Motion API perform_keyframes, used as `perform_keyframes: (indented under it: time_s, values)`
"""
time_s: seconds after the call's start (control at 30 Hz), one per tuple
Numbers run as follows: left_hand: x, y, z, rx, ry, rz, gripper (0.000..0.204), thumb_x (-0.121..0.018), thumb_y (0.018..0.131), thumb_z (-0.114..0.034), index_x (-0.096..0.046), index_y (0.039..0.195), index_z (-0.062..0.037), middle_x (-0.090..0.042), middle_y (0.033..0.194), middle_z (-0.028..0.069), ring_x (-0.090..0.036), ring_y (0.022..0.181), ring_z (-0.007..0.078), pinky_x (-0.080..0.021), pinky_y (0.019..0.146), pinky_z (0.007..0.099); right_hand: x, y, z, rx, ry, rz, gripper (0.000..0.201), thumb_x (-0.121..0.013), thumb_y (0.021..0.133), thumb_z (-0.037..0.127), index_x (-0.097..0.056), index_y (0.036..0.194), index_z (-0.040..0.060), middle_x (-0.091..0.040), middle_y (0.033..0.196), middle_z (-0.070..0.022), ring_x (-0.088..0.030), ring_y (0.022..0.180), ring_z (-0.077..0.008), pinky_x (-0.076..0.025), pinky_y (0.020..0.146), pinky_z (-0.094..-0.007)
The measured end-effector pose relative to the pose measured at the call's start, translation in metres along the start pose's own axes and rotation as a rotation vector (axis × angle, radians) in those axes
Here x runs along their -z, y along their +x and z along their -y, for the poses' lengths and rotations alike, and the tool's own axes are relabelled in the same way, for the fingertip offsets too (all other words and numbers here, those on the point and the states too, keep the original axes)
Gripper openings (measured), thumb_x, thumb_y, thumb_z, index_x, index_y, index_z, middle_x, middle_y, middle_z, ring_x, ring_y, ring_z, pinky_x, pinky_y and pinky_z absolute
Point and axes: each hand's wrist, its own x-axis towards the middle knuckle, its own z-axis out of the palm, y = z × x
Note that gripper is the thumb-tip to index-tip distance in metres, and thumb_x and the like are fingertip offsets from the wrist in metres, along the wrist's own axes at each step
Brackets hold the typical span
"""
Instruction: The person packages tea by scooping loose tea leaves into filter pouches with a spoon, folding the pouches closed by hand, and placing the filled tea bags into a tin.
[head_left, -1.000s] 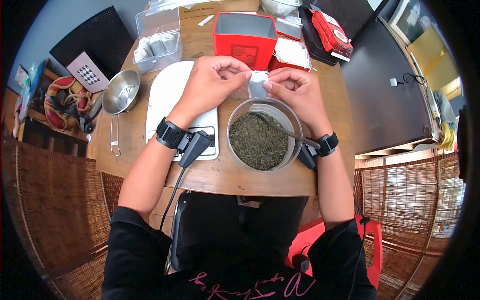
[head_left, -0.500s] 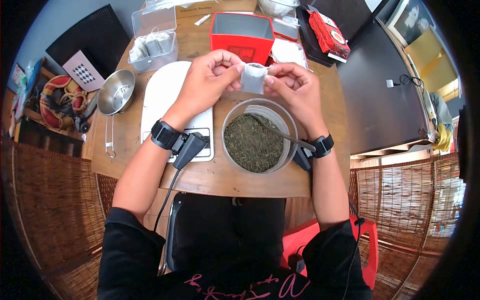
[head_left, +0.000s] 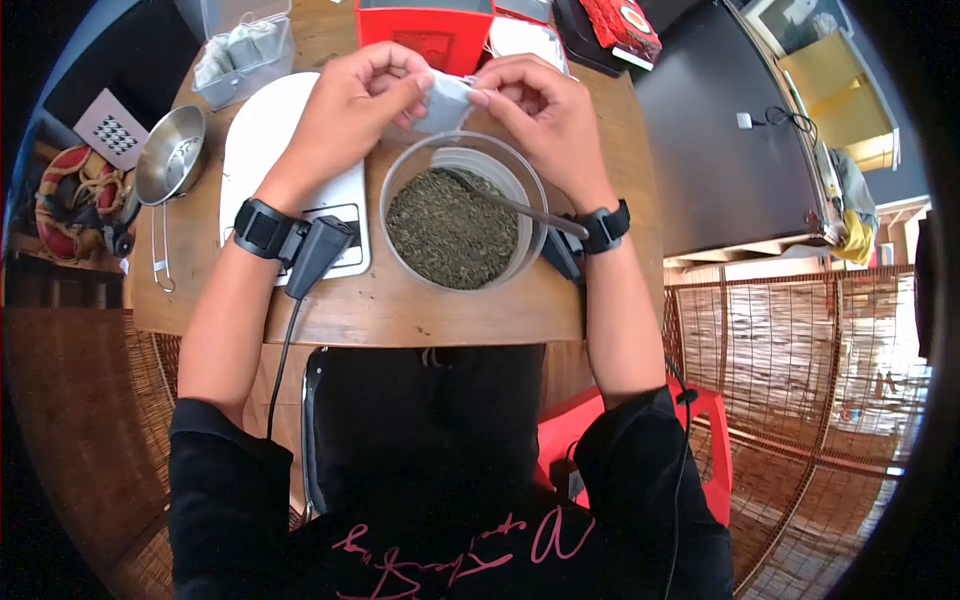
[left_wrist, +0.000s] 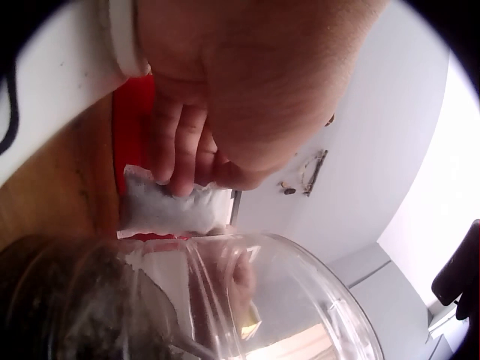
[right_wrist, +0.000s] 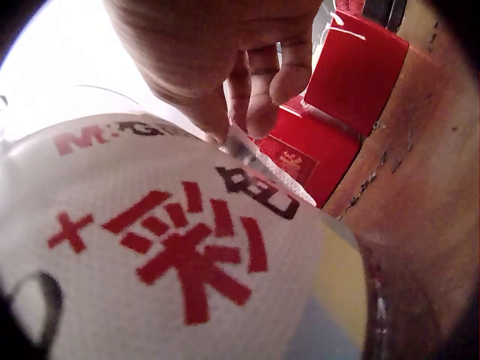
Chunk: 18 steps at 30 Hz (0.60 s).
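A small white pouch point(head_left: 446, 104) with grey contents hangs between the two hands, above the far rim of a clear tub point(head_left: 392, 240) of dried leaves. My left hand point(head_left: 358, 108) pinches its left top corner between thumb and fingers. At the other top corner, my right hand point(head_left: 545, 115) pinches the edge. In the left wrist view the filled pouch point(left_wrist: 169, 206) lies beneath the left fingers, beyond the tub. The right wrist view shows the right hand point(right_wrist: 232, 67) with the pouch partly hidden under its fingertips. A dark-handled utensil point(head_left: 535, 212) rests in the tub.
A white scale point(head_left: 262, 135) lies left of the tub, with a metal pan point(head_left: 170, 160) farther left. Behind are a clear box point(head_left: 240, 85) of filled pouches, a red tin point(head_left: 425, 35) and a tray of white pouches point(head_left: 525, 40).
The pouch, first closed up between the fingers, was spread wider at its top and now hangs slightly tilted. The whole head view has shifted, with things standing further up and left.
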Motion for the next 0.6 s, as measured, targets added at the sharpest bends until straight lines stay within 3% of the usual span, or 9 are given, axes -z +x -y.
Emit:
perform_keyframes:
  time_s: [0.07, 0.27, 0.33, 0.37, 0.4, 0.47, 0.53, 0.6]
  values:
    - [0.0016, 0.0011, -0.0017, -0.013, 0.041, -0.021, 0.015, -0.067, 0.100, -0.016, -0.067, 0.105, -0.0021, -0.070, 0.086, 0.0000, -0.065, 0.077, 0.0051, -0.052, 0.070, 0.0207, -0.0002, 0.0006, -0.0024, -0.076, 0.047, 0.016, 0.011, -0.077, 0.088, 0.006, -0.072, 0.095, -0.0018, -0.069, 0.096, -0.0032, -0.062, 0.076, -0.0064, -0.051, 0.068, -0.0223]
    - [-0.0021, -0.0003, -0.0066, -0.001, 0.009, -0.021, 0.013, -0.066, 0.101, -0.016, -0.066, 0.106, -0.0037, -0.069, 0.090, -0.0003, -0.065, 0.082, 0.0061, -0.052, 0.071, 0.0215, 0.0003, 0.0009, -0.0008, -0.046, 0.052, 0.022, 0.010, -0.075, 0.091, 0.005, -0.071, 0.096, -0.0012, -0.067, 0.092, -0.0007, -0.059, 0.076, -0.0044, -0.048, 0.068, -0.0214]
    - [-0.0012, 0.0004, -0.0057, -0.008, -0.002, -0.010, 0.014, -0.067, 0.101, -0.016, -0.066, 0.105, -0.0036, -0.069, 0.090, -0.0001, -0.064, 0.081, 0.0062, -0.052, 0.071, 0.0213, 0.0006, -0.0006, 0.0015, -0.131, 0.041, 0.012, 0.010, -0.075, 0.091, 0.005, -0.070, 0.098, -0.0010, -0.067, 0.092, 0.0006, -0.057, 0.074, -0.0034, -0.047, 0.067, -0.0201]
    - [-0.0006, 0.0001, -0.0053, -0.001, 0.002, -0.013, 0.014, -0.067, 0.101, -0.016, -0.066, 0.105, -0.0036, -0.069, 0.090, -0.0001, -0.064, 0.081, 0.0062, -0.052, 0.071, 0.0213, 0.0031, -0.0005, 0.0011, -0.140, -0.033, 0.047, 0.010, -0.073, 0.094, 0.006, -0.068, 0.098, -0.0013, -0.069, 0.091, 0.0003, -0.064, 0.080, -0.0049, -0.054, 0.071, -0.0210]
    - [-0.0004, 0.0006, -0.0050, -0.010, 0.004, -0.013, 0.014, -0.067, 0.100, -0.015, -0.066, 0.104, -0.0026, -0.069, 0.088, 0.0004, -0.064, 0.079, 0.0062, -0.052, 0.070, 0.0217, 0.0019, -0.0008, 0.0001, -0.144, -0.028, 0.049, 0.010, -0.073, 0.094, 0.006, -0.068, 0.098, -0.0013, -0.069, 0.091, 0.0003, -0.064, 0.080, -0.0049, -0.054, 0.071, -0.0210]
    - [0.0006, 0.0010, -0.0050, -0.017, 0.004, -0.012, 0.014, -0.067, 0.099, -0.015, -0.067, 0.103, -0.0016, -0.068, 0.087, 0.0008, -0.064, 0.077, 0.0063, -0.052, 0.069, 0.0221, 0.0009, -0.0005, 0.0003, -0.144, 0.020, 0.027, 0.011, -0.076, 0.091, 0.007, -0.070, 0.097, 0.0000, -0.067, 0.087, 0.0027, -0.057, 0.073, -0.0020, -0.046, 0.065, -0.0193]
    - [-0.0011, 0.0011, -0.0054, -0.060, -0.013, -0.029, 0.015, -0.067, 0.099, -0.015, -0.067, 0.104, -0.0014, -0.068, 0.085, 0.0010, -0.064, 0.076, 0.0063, -0.052, 0.068, 0.0218, 0.0013, -0.0010, 0.0032, -0.162, -0.010, 0.028, 0.011, -0.076, 0.092, 0.007, -0.070, 0.098, 0.0004, -0.067, 0.086, 0.0027, -0.057, 0.073, -0.0019, -0.047, 0.065, -0.0190]
    - [0.0006, 0.0018, -0.0055, -0.049, -0.035, -0.005, 0.015, -0.068, 0.099, -0.016, -0.067, 0.105, -0.0017, -0.069, 0.085, 0.0016, -0.065, 0.077, 0.0065, -0.052, 0.068, 0.0220, 0.0014, -0.0006, 0.0047, -0.179, 0.163, 0.036, 0.014, -0.075, 0.092, 0.007, -0.068, 0.102, -0.0004, -0.067, 0.086, 0.0019, -0.058, 0.074, -0.0016, -0.047, 0.066, -0.0181]
